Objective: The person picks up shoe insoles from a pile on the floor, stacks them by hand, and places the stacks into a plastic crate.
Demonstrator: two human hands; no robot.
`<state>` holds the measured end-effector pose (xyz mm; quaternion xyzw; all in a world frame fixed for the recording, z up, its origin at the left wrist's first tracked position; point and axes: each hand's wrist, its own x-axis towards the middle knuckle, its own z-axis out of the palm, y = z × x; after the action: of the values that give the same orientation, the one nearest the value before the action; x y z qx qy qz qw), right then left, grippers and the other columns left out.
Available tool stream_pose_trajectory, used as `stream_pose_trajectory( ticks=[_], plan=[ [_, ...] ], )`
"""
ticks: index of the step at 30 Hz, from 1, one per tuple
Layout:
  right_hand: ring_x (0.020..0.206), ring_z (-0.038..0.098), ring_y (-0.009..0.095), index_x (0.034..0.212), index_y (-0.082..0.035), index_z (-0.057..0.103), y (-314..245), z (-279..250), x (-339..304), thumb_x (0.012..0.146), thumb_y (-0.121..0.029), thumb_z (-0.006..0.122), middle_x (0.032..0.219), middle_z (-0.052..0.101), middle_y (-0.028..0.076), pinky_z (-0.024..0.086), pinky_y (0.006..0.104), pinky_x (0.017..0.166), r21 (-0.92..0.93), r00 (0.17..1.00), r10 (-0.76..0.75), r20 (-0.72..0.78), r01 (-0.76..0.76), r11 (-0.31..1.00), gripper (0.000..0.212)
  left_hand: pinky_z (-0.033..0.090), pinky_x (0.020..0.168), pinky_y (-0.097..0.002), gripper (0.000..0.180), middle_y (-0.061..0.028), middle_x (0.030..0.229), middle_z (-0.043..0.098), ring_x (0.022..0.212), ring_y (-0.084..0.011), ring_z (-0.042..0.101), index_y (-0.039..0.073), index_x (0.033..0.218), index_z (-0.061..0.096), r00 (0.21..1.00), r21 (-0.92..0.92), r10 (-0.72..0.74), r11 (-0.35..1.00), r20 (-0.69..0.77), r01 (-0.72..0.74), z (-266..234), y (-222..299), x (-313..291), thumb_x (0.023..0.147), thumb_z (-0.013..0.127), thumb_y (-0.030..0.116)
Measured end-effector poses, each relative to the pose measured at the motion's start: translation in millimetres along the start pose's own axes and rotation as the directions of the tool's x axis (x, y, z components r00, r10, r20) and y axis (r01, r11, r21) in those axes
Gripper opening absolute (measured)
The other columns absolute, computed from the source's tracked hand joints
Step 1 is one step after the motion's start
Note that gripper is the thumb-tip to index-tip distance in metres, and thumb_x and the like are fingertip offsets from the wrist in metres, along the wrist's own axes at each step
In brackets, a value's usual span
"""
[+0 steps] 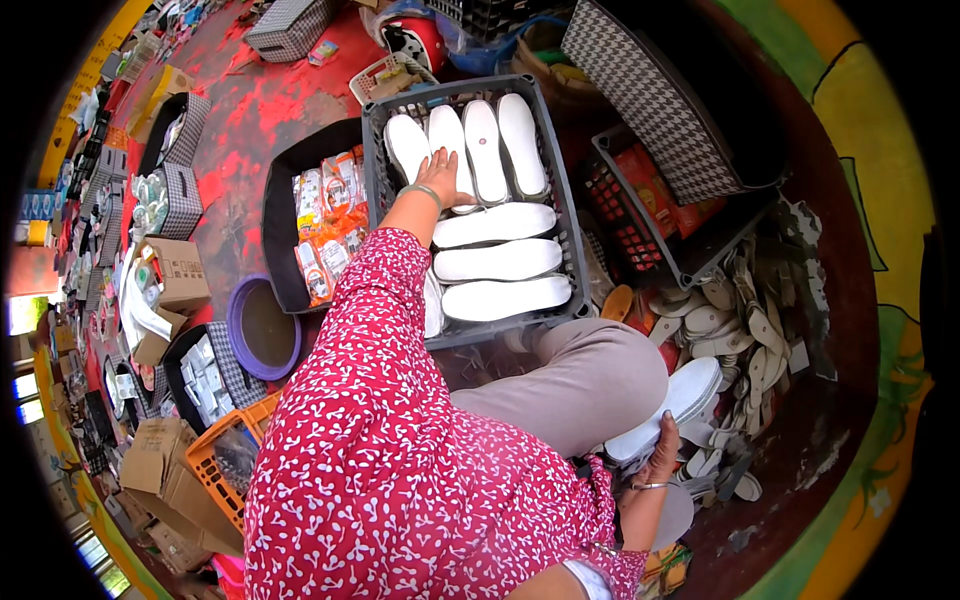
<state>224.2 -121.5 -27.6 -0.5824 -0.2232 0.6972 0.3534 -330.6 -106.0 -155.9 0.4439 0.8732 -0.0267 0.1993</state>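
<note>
My left hand [440,178] lies with its fingers spread on the white shoe insoles in a dark grey plastic crate [553,130]. Several insoles stand lengthwise in the far part, among them one with a small reddish spot [484,150]. Nearer to me, three white insoles [498,260] lie crosswise, with part of another at the left wall. Down at the right, beside my bent knee, my right hand [656,455] grips a thick pair or stack of white insoles [668,405]. How many it holds is hard to make out.
Loose soles [735,335] are heaped along the wall at the right. A tilted houndstooth box [650,110] rests above a black crate [640,205]. Left of the insole crate stand a black bin of orange packets [325,225], a purple tub [262,325] and an orange crate [225,445].
</note>
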Motion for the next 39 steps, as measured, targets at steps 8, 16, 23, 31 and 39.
stream_pose_trajectory(
  ticks=[8, 16, 23, 31, 39],
  plan=[
    [0.086, 0.060, 0.023, 0.107, 0.003, 0.055, 0, 4, 0, 0.079, -0.029, 0.065, 0.097, 0.062, 0.011, 0.050, 0.0362, 0.077, 0.019, 1.000, -0.007, -0.010, 0.008, 1.000, 0.044, 0.011, 0.113, -0.0379, 0.077, -0.0150, 0.148, 0.020, 0.139, -0.0258, 0.012, 0.005, 0.142, 0.022, 0.995, -0.145, 0.037, 0.988, -0.094, -0.050, 3, -14, -1, 0.086, 0.050, 0.049],
    [0.085, 0.060, 0.023, 0.108, 0.002, 0.054, -1, 3, 0, 0.078, -0.029, 0.065, 0.097, 0.062, 0.011, 0.050, 0.0364, 0.076, 0.003, 1.000, -0.009, -0.003, 0.009, 1.000, 0.045, 0.019, 0.111, -0.0387, 0.047, -0.0121, 0.142, 0.035, 0.135, -0.0268, 0.024, 0.004, 0.136, 0.034, 0.972, 0.145, 0.045, 0.989, -0.229, -0.011, 14, -35, -2, 0.094, 0.038, 0.026],
    [0.084, 0.060, 0.023, 0.107, 0.001, 0.054, 0, 2, 1, 0.078, -0.027, 0.065, 0.096, 0.062, 0.010, 0.050, 0.0366, 0.076, 0.021, 0.999, -0.004, -0.032, 0.005, 1.000, 0.042, 0.016, 0.112, -0.0376, 0.054, -0.0144, 0.147, 0.021, 0.137, -0.0280, 0.016, 0.002, 0.139, 0.026, 0.957, -0.035, -0.074, 0.997, -0.281, 0.066, 18, -31, 2, 0.093, 0.041, 0.024],
    [0.092, 0.060, 0.025, 0.115, -0.002, 0.053, 3, -8, 3, 0.078, -0.033, 0.066, 0.106, 0.061, 0.011, 0.050, 0.0375, 0.082, -0.016, 1.000, 0.008, 0.015, -0.008, 1.000, 0.050, 0.023, 0.110, -0.0398, 0.083, -0.0196, 0.149, 0.007, 0.136, -0.0334, 0.018, 0.000, 0.142, 0.010, 0.787, -0.709, -0.606, 0.605, -0.115, 0.362, 23, -35, 20, 0.083, 0.061, 0.027],
    [0.089, 0.060, 0.025, 0.113, 0.001, 0.052, 1, 2, 1, 0.078, -0.028, 0.065, 0.101, 0.061, 0.012, 0.050, 0.0387, 0.078, 0.013, 0.999, 0.026, -0.030, -0.026, 1.000, 0.047, 0.030, 0.106, -0.0420, 0.089, -0.0187, 0.149, 0.004, 0.135, -0.0356, 0.020, 0.006, 0.144, 0.007, 0.762, -0.629, -0.641, 0.631, -0.093, 0.455, 29, -36, 31, 0.078, 0.066, 0.022]
  ],
)
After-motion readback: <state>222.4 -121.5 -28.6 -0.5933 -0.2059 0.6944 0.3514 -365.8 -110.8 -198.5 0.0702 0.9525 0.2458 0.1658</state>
